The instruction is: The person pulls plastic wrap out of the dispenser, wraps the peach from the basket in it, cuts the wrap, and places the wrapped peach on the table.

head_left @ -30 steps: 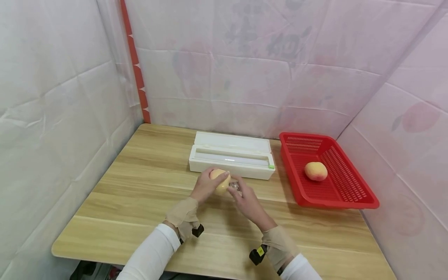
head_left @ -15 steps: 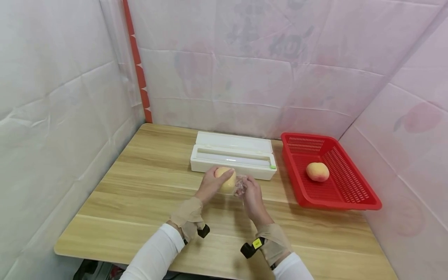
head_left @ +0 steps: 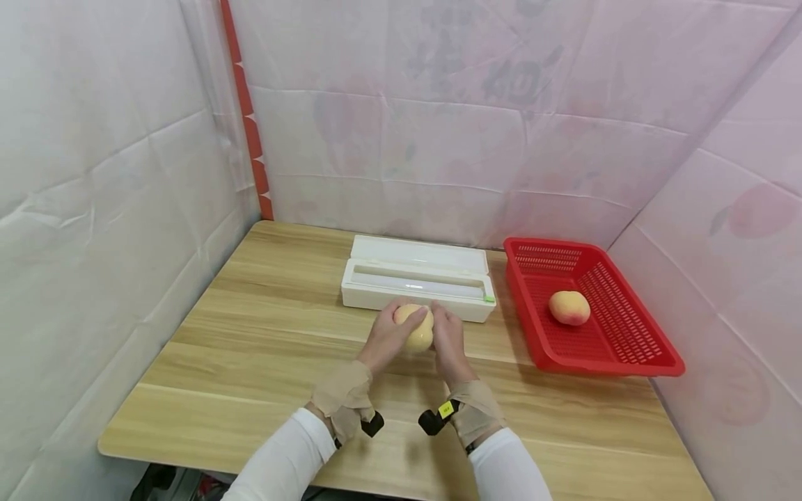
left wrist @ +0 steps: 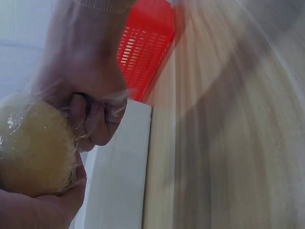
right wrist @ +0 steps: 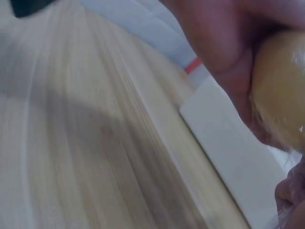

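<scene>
A yellow peach (head_left: 418, 335) in clear plastic wrap is held above the table, in front of a white box. My left hand (head_left: 385, 339) grips it from the left, with the thumb across its near side. Right beside the peach, my right hand (head_left: 449, 342) has its fingers curled on the gathered wrap. In the left wrist view, the shiny film covers the peach (left wrist: 38, 148), and bits of film stick out around the curled right hand (left wrist: 90, 81). The right wrist view shows the left hand (right wrist: 219, 43) around the peach (right wrist: 281, 88), which is cut off by the frame edge.
The long white box (head_left: 413, 298), its lid folded back and a pale roll inside, stands behind my hands. To the right is a red perforated basket (head_left: 598, 366) holding another peach (head_left: 569, 308). White sheeting (head_left: 438, 139) hangs around the wooden table (head_left: 250, 362).
My right hand pulled the loose wrap out to the right, then turned and came back against the peach. My left hand shifted slightly right with the peach in its grip.
</scene>
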The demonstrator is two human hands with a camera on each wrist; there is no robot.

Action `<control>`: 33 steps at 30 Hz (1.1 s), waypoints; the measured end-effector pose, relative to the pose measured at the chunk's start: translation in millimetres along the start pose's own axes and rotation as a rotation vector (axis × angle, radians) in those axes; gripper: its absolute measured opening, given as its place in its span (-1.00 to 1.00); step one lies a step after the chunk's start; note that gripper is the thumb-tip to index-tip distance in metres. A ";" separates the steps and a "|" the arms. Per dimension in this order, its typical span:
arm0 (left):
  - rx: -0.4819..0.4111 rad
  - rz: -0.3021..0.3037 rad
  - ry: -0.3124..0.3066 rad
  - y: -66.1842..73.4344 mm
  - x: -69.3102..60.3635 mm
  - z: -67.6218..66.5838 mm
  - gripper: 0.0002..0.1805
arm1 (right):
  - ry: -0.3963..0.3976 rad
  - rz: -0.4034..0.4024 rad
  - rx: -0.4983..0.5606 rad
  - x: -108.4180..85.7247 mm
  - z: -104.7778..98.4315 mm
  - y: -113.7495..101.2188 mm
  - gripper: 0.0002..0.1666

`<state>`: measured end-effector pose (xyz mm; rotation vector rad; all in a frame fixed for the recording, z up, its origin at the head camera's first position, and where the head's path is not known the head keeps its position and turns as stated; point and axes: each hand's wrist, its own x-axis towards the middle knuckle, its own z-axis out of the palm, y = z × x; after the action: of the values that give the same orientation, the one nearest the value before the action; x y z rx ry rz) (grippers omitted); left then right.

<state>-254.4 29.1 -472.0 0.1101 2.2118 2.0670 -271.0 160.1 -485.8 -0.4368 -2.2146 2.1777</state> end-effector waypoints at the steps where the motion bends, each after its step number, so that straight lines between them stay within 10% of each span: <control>1: -0.007 -0.009 -0.005 -1.1 -0.5 0.2 -0.42 | 0.018 -0.004 0.005 1.2 0.8 0.6 -0.53; 12: -0.242 -0.064 -0.061 -9.8 -4.4 5.1 -0.42 | 0.095 -0.036 0.052 2.7 8.2 6.2 -0.65; 22: -0.358 -0.134 -0.091 -7.4 -8.2 14.4 -0.46 | -0.212 -0.035 0.173 0.5 1.4 6.5 -0.34; 33: -0.420 -0.204 -0.143 -11.5 -7.5 5.7 -0.49 | -0.310 -0.144 -0.230 0.1 -5.6 2.5 -0.18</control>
<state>-245.9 33.0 -483.6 -0.0060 1.5956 2.2703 -269.5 165.6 -488.1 0.0686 -2.5730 2.0442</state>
